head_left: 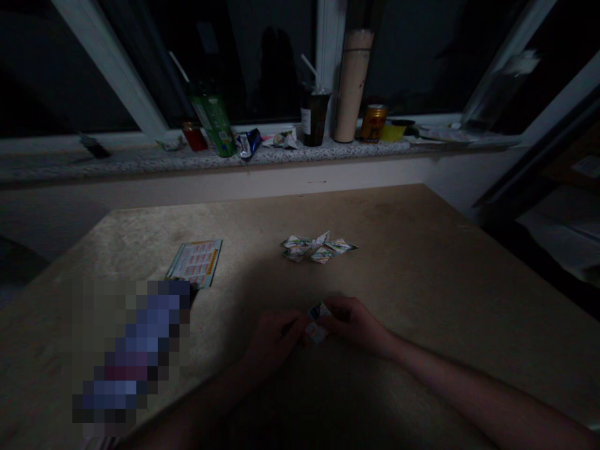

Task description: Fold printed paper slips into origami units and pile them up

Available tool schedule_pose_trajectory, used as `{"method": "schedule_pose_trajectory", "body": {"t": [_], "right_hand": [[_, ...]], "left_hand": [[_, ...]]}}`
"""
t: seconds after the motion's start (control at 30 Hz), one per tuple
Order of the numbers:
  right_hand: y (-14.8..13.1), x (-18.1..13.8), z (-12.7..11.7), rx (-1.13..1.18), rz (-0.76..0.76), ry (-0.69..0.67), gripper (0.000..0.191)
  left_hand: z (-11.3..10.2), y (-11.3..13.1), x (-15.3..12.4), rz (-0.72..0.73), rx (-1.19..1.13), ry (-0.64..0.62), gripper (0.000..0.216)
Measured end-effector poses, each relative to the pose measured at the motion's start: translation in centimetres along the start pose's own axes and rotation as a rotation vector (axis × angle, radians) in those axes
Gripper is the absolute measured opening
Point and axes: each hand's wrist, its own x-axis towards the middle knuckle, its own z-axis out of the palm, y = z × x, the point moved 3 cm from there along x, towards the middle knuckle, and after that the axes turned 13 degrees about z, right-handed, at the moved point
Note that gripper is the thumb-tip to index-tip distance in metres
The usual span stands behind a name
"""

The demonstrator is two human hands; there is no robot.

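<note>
Between my two hands is a small piece of folded printed paper (317, 332), pale with a dark patch at its upper end. My left hand (276, 337) pinches its left edge. From the other side, the fingers of my right hand (354, 322) grip its right edge. Both hands are low over the table, in dim light, and some fingertips are hard to make out. Just beyond them lies a cluster of folded paper pieces (321, 247) with pointed tips, printed in similar colours.
A printed card or booklet (194, 262) lies left on the table (398, 237), near a blurred-out blue object (145, 337). Along the windowsill (164, 164) stand a green bottle (215, 125), a cup with a straw (314, 119), a tall beige flask (352, 87) and a gold can (374, 124).
</note>
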Motion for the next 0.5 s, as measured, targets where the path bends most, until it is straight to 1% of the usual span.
{"method": "schedule_pose_trajectory", "body": {"t": [0.1,0.2,0.3,0.4,0.5], "right_hand": [[-0.2,-0.05,0.1,-0.019,-0.027,-0.029,0.034],[-0.45,-0.07,-0.07,-0.053,-0.08,-0.001,0.032],[-0.54,-0.05,-0.13,-0.061,-0.098,0.023,0.031],[-0.42,0.03,0.0,-0.037,-0.08,0.005,0.033],[-0.15,0.14,-0.03,-0.028,-0.051,0.009,0.036]], "left_hand": [[0.13,-0.18,-0.07,-0.035,-0.019,0.005,0.034],[0.08,-0.56,-0.05,-0.071,-0.033,0.042,0.031],[0.02,-0.7,-0.04,-0.053,-0.082,0.055,0.028],[0.1,-0.54,-0.11,-0.017,-0.169,0.014,0.028],[0.13,-0.42,-0.25,-0.006,-0.179,0.001,0.028]]}}
